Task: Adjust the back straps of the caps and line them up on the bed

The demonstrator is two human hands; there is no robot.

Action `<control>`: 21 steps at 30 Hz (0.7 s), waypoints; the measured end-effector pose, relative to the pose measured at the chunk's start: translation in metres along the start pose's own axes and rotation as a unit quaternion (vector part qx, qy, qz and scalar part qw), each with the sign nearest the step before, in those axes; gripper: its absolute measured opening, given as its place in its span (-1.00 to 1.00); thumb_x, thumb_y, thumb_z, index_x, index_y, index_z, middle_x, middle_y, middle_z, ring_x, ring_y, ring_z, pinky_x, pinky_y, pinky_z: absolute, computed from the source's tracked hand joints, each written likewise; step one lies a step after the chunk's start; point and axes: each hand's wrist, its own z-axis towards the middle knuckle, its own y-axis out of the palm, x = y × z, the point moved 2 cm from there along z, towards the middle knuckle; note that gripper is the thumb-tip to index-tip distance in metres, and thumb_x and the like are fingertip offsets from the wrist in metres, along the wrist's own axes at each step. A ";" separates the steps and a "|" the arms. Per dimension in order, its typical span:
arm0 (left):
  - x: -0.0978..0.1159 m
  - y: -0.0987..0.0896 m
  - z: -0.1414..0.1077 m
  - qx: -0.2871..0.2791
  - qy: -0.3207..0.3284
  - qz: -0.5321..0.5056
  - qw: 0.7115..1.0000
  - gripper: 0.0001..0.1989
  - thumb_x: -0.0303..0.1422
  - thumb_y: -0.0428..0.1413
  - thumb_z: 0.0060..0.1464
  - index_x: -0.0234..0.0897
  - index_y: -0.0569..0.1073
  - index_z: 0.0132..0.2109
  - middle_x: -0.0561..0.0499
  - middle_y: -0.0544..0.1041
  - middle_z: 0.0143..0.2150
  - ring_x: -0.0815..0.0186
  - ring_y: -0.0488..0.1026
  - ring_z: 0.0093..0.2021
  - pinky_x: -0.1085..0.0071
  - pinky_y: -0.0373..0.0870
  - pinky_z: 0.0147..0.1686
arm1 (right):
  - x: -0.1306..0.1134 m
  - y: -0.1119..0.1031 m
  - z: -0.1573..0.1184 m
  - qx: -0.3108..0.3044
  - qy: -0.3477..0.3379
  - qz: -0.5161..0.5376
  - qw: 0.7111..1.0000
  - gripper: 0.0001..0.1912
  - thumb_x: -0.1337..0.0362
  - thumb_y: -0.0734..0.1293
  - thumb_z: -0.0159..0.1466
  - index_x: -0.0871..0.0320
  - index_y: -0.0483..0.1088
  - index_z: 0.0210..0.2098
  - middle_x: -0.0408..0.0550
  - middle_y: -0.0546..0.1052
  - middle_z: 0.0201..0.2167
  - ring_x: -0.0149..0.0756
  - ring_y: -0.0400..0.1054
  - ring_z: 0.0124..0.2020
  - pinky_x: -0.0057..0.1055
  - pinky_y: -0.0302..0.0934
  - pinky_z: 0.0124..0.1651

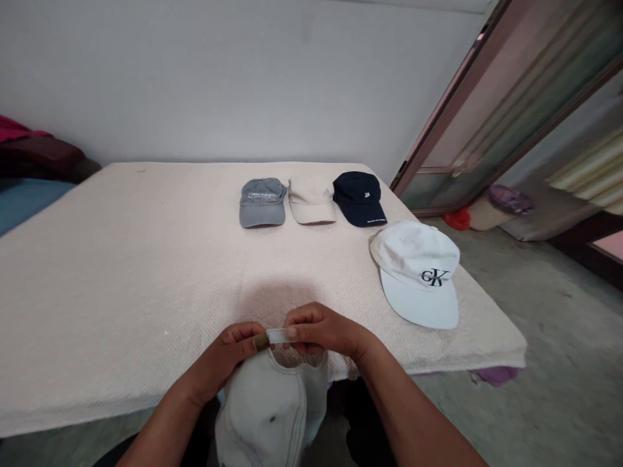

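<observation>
A pale grey-white baseball cap (265, 408) hangs below my two hands at the table's near edge, its back opening turned up. My left hand (228, 353) is closed on one end of the cap's back strap (278, 335), by a brownish piece at the thumb tip. With thumb and fingers, my right hand (324, 329) pinches the strap's other side. A white cap with dark letters (418, 272) lies right of my hands. Farther back sit a grey cap (263, 204), a beige cap (311, 200) and a navy cap (359, 198) in a row, brims toward me.
The caps lie on a table or bed with a cream textured cover (121, 279), against a pale wall (243, 78). Right of it are a grey floor (496, 285), a doorway frame and a red bag (457, 219). Blue fabric (29, 201) lies at far left.
</observation>
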 end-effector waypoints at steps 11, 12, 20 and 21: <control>0.003 0.006 -0.001 -0.051 0.001 0.078 0.996 -0.83 -0.26 0.21 -0.05 -0.29 0.50 -0.40 0.10 0.40 -0.56 0.47 0.20 -0.57 0.53 0.08 -0.54 | 0.005 0.000 0.005 -0.023 -0.006 -0.044 0.999 -0.79 0.20 0.32 0.16 0.24 0.37 -0.47 -0.26 0.27 -0.66 -0.57 0.06 -0.64 -0.58 -0.06 -0.58; 0.004 0.006 -0.001 -0.055 -0.001 0.084 0.995 -0.82 -0.26 0.21 -0.04 -0.30 0.49 -0.41 0.10 0.40 -0.56 0.47 0.20 -0.57 0.52 0.07 -0.54 | 0.005 0.000 0.005 -0.025 -0.008 -0.048 0.999 -0.79 0.21 0.32 0.16 0.24 0.37 -0.47 -0.26 0.27 -0.66 -0.57 0.07 -0.64 -0.58 -0.06 -0.58; 0.000 0.005 -0.001 -0.045 -0.019 0.088 0.995 -0.82 -0.26 0.20 -0.02 -0.30 0.48 -0.40 0.11 0.38 -0.57 0.48 0.20 -0.58 0.54 0.07 -0.55 | 0.005 0.002 0.007 -0.017 -0.014 -0.051 0.998 -0.76 0.15 0.35 0.14 0.25 0.39 -0.43 -0.27 0.25 -0.66 -0.58 0.04 -0.64 -0.58 -0.09 -0.60; 0.000 0.005 -0.001 -0.047 -0.019 0.086 0.995 -0.82 -0.26 0.19 -0.02 -0.30 0.49 -0.40 0.11 0.38 -0.57 0.48 0.20 -0.58 0.55 0.07 -0.55 | 0.005 0.002 0.007 -0.018 -0.011 -0.049 0.999 -0.77 0.16 0.34 0.15 0.25 0.40 -0.42 -0.27 0.25 -0.66 -0.58 0.05 -0.64 -0.58 -0.08 -0.60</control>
